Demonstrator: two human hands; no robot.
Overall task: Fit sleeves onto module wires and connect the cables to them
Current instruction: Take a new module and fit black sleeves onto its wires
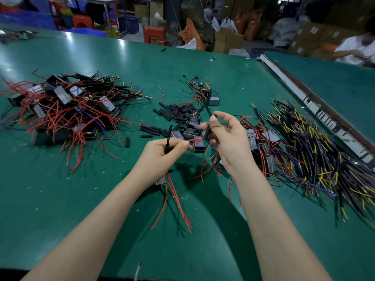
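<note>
Head view. Both forearms reach up from 6 o'clock over the green table (pixel 60 189). The left hand (pixel 162 153) is curled, thumb and forefinger pinching red module wires (pixel 194 140) whose ends point toward 3 o'clock; a black sleeve (pixel 168 136) stands up from its fist, and the module (pixel 161 180) hangs below the wrist at 6 o'clock (largely hidden). The right hand (pixel 227 138), thumb uppermost, pinches a second black sleeve (pixel 207 132), just beside the wire ends. Loose sleeves (pixel 174 111) lie at 12 o'clock, cables (pixel 316 151) at 3 o'clock.
</note>
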